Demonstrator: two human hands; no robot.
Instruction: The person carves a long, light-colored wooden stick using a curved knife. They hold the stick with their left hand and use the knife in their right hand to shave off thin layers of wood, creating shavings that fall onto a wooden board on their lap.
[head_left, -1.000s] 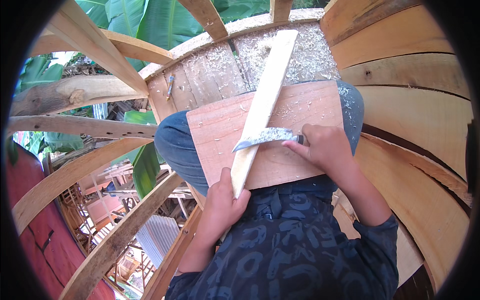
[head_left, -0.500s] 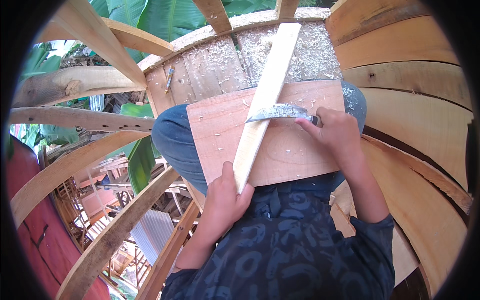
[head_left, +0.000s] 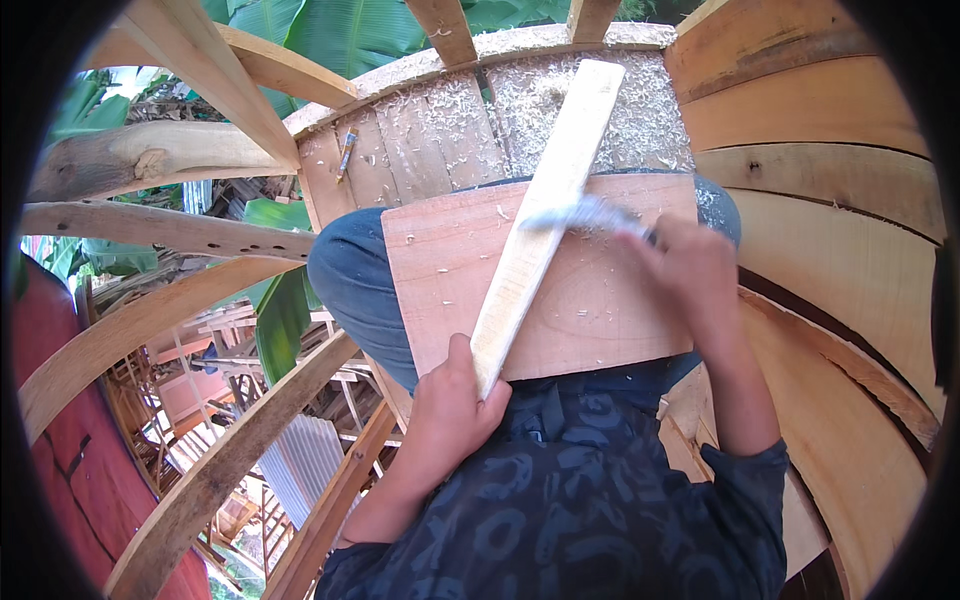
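Observation:
A long pale wooden strip [head_left: 522, 262] slants across a flat wooden board [head_left: 600, 320] resting on my lap. My left hand [head_left: 452, 398] is closed around the strip's near end, thumb on top. In my right hand [head_left: 692, 270] is the handle of a curved knife [head_left: 590, 214], its blade smeared by motion and lying across the middle of the strip. Where the blade meets the wood cannot be made out exactly. A few small shavings dot the lap board.
Wood shavings [head_left: 520, 105] cover the planks [head_left: 415, 150] beyond my knees. A small marker-like tube [head_left: 347, 155] lies on them at the left. Curved wooden planks [head_left: 830, 245] wall in the right side; beams [head_left: 240, 455] cross the left, with a drop and corrugated sheet [head_left: 305, 465] below.
The knife has moved slightly right and toward the strip's far side, now blurred. The strip's far end has shifted a little right and nearer. My left hand keeps its grip.

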